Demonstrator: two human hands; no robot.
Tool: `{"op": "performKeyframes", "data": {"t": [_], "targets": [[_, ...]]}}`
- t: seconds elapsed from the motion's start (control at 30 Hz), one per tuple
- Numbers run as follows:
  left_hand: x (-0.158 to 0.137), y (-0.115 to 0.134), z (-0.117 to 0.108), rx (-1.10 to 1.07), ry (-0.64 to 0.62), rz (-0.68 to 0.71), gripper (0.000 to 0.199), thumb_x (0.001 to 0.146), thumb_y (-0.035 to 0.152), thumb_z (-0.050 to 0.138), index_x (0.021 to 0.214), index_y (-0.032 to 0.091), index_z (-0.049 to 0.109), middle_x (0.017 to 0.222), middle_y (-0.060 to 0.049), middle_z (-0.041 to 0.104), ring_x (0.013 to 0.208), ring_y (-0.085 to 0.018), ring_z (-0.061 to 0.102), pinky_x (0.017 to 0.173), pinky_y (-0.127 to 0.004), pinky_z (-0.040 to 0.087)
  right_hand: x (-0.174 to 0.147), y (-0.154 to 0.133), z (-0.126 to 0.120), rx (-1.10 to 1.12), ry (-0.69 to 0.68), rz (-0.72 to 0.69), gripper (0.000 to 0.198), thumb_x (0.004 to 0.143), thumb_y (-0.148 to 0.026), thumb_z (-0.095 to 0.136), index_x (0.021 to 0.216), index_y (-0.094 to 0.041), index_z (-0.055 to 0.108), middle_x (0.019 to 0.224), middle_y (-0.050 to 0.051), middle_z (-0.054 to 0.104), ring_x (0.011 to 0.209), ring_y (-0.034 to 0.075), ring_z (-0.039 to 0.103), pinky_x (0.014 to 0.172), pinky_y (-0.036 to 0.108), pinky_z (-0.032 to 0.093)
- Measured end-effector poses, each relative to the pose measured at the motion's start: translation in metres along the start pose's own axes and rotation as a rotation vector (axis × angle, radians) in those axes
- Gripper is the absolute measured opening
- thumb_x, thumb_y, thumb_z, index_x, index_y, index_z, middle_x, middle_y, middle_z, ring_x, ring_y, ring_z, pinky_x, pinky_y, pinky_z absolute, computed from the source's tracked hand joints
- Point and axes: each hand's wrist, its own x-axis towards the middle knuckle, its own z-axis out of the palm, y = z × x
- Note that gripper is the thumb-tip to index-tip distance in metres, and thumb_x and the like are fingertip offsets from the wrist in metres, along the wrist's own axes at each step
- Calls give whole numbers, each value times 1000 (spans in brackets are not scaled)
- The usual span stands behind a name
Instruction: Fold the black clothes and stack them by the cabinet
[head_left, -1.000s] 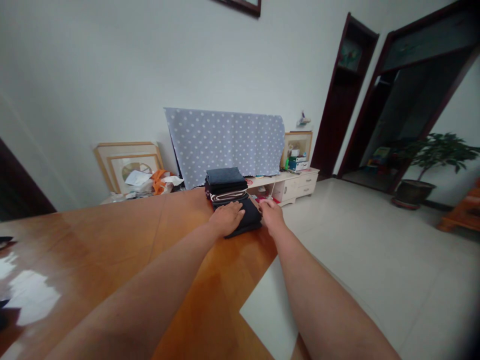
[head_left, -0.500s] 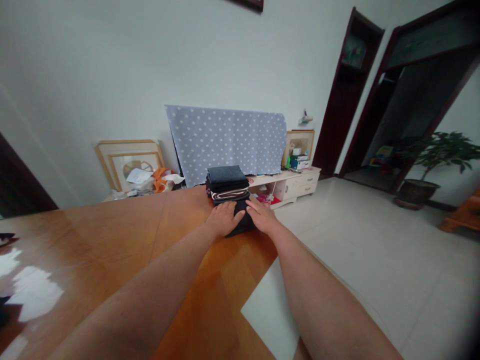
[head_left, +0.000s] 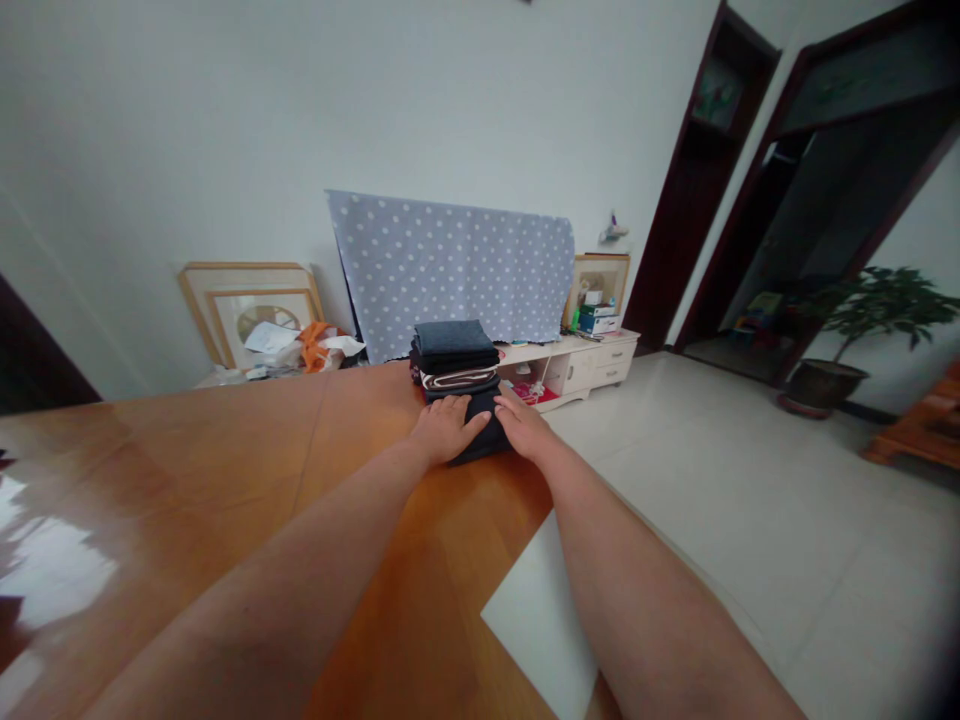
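Observation:
My left hand [head_left: 445, 430] lies with its fingers stretched out on the left part of a folded black garment [head_left: 481, 440]. Across from it, my right hand [head_left: 523, 424] rests flat on the right part of the same garment, thumb and fingers extended. Both hands touch the cloth without wrapping round it. Just behind my fingertips rises a stack of folded clothes [head_left: 456, 352], with a dark blue denim piece on top and black and pale striped layers below. The black garment's far edge meets the stack; my hands cover its sides.
The clothes lie on a glossy wooden table [head_left: 360, 560] near its right edge. A white sheet-like panel [head_left: 540, 610] lies under my right forearm. Beyond stand a low white cabinet [head_left: 592, 365], a polka-dot cloth [head_left: 450, 270] and framed pictures [head_left: 195, 300]. A potted plant [head_left: 821, 385] stands right.
The view has shifted slightly, so the background sits a little higher. My hands stay flat on the black garment, and the stack has not visibly moved on the table.

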Motion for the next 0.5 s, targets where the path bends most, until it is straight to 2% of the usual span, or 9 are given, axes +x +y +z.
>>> {"op": "performKeyframes", "data": {"t": [0.17,0.3,0.4,0.5], "targets": [[-15,-21,-5,-116,133,57,52,100,53,29,132,22,56,135,-9,59,123,-25,53,106,-41,39,-3,-3,-1,-24,40,22,47,97,-41,36,137,-27,57,143,2,55,136,23,45,117,40,30],[-33,-39,-7,-144,286,-129,42,101,43,31,117,19,61,114,-12,65,109,-24,59,98,-40,44,-5,-5,-1,-23,97,15,47,97,-40,38,136,-27,59,141,3,56,134,25,48,116,42,31],[-43,-44,-7,-197,323,-269,39,101,41,31,101,20,63,102,-11,68,99,-24,63,89,-38,48,-7,-7,-1,-27,122,4,47,97,-40,38,137,-26,59,140,4,58,131,26,51,115,43,33],[-52,-38,-7,-271,331,-329,39,100,43,31,92,21,62,94,-8,69,91,-23,64,82,-36,49,-8,-7,-1,-31,135,7,48,98,-40,37,138,-24,57,140,5,57,131,26,51,113,43,35]]}}
